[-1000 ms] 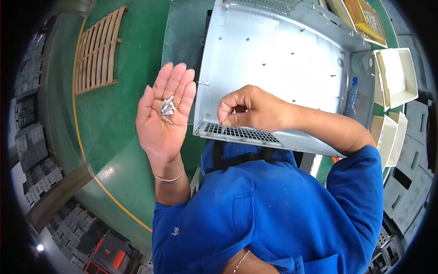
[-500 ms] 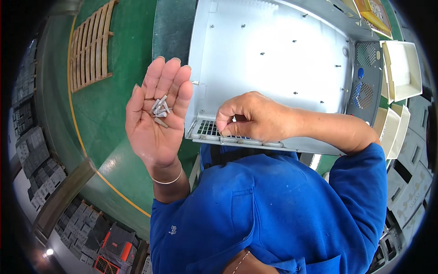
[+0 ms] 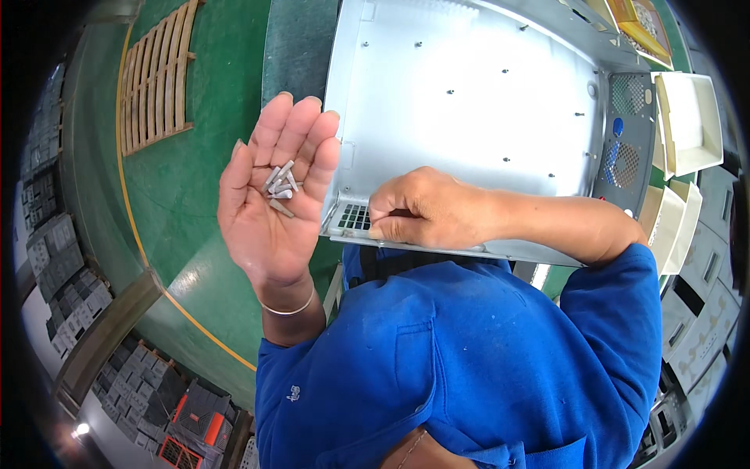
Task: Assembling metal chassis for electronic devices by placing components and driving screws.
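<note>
My left hand (image 3: 273, 203) is held palm up beside the left side of a large metal chassis (image 3: 437, 133), its fingers stretched out. Several small grey-white tapered plugs (image 3: 281, 181) lie loose in that palm. Fingers curled, my right hand (image 3: 430, 209) rests at the chassis's near edge, over a square-holed grille (image 3: 353, 218) in the left corner. Thumb and forefinger close together there; whatever is between them is hidden. Several small dark studs (image 3: 450, 92) stand up from the shiny chassis floor.
The chassis's right wall (image 3: 625, 133) has round vent patterns. Cream bins (image 3: 691, 117) stand beyond it, with a yellow tray (image 3: 644, 35) farther back. A wooden pallet (image 3: 160, 74) lies on the green floor (image 3: 211, 195) to the left. Grey stacked goods line the far left.
My left hand has shifted slightly right and up with the plugs. At the grille, my right hand has rolled and moved slightly left, its fingers curling in more. A plug at the chassis's left edge is now hidden.
</note>
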`<state>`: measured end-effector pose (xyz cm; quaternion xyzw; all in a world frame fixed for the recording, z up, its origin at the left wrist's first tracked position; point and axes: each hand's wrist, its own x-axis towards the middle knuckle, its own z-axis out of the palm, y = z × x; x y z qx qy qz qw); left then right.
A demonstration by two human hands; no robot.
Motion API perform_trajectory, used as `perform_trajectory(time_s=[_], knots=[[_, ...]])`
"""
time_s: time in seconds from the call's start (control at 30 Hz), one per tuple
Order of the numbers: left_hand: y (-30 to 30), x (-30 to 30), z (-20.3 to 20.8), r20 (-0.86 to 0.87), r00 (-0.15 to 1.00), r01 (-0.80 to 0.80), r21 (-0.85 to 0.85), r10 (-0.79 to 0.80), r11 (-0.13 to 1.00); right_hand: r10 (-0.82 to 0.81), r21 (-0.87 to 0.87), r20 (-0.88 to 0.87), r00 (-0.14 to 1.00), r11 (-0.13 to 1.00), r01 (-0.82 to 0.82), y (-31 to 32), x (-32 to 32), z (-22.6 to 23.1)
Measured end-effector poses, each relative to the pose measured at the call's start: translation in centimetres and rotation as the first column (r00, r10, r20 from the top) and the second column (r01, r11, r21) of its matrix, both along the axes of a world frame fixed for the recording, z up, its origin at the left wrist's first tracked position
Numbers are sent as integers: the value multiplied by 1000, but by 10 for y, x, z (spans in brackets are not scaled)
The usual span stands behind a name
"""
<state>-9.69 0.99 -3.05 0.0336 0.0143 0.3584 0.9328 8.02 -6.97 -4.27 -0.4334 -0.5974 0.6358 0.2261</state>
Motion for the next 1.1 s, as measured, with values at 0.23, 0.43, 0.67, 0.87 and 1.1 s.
perform_trajectory(time_s=[0.23,0.43,0.67,0.87,1.1], knots=[[-4,4,3,-22,1000,11,-23,-12,1000,95,10,28,995,995,-95,3,-4,-3],[-10,7,6,-41,999,13,-13,-13,1000,58,74,-25,998,996,-56,2,4,4],[-16,11,8,-70,997,41,17,-40,999,51,202,89,995,977,-68,-1,-2,0],[-29,28,24,-255,967,-36,-88,12,996,-239,439,-73,968,864,246,6,22,38],[-40,55,29,-326,941,65,-87,-90,994,-426,726,227,876,674,140,5,22,44]])
